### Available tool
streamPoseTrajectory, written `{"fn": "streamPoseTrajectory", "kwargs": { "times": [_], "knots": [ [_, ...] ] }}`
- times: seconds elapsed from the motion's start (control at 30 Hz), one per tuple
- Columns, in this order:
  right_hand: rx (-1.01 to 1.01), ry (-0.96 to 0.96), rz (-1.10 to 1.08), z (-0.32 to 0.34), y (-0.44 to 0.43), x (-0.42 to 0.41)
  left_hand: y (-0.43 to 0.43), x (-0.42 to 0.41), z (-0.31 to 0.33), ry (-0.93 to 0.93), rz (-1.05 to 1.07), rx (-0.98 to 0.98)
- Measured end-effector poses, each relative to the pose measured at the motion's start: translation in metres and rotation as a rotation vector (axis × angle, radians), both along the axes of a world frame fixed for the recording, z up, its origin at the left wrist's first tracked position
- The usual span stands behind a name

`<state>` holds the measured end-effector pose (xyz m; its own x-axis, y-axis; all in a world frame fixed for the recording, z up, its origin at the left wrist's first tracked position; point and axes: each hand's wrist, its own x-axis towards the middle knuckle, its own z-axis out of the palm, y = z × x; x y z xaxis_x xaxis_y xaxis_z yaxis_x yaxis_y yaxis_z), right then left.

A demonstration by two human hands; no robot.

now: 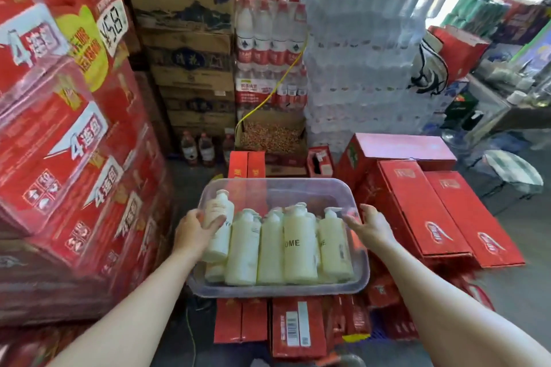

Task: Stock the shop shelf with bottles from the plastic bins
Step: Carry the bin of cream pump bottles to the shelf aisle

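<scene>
Left hand (pixel 195 231) grips the clear plastic bin (pixel 277 290) by its wall; right hand (pixel 371 225), fingers spread, reaches the opposite side, likely to lift it.

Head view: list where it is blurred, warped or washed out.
Head view: sharp at the centre, the lettering on the bottles in the plastic bin legible; head view's left edge, the red cartons smear and bow from the wide lens; upper right, the stacked water packs wash out in bright light.

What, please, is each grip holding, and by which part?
The left grip holds the leftmost bottle by its upper body; the right grip holds nothing.
</scene>
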<state>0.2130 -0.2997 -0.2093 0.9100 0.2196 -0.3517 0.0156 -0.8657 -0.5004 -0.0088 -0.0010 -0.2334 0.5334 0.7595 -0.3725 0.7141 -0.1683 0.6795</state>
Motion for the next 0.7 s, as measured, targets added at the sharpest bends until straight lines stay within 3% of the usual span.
{"fn": "streamPoseTrajectory", "kwargs": {
  "times": [0.13,0.33,0.7],
  "knots": [
    [0.071,-0.028,-0.029,-0.037,-0.016,0.002,-0.016,0.005,-0.015,-0.057,0.161,-0.017],
    [0.186,-0.066,-0.157,-0.038,-0.012,-0.008,-0.013,0.012,-0.029,-0.062,0.274,-0.083],
    [0.236,0.028,-0.19,-0.045,-0.013,0.011,0.005,0.012,-0.029,0.056,0.264,-0.246]
  ]
}}
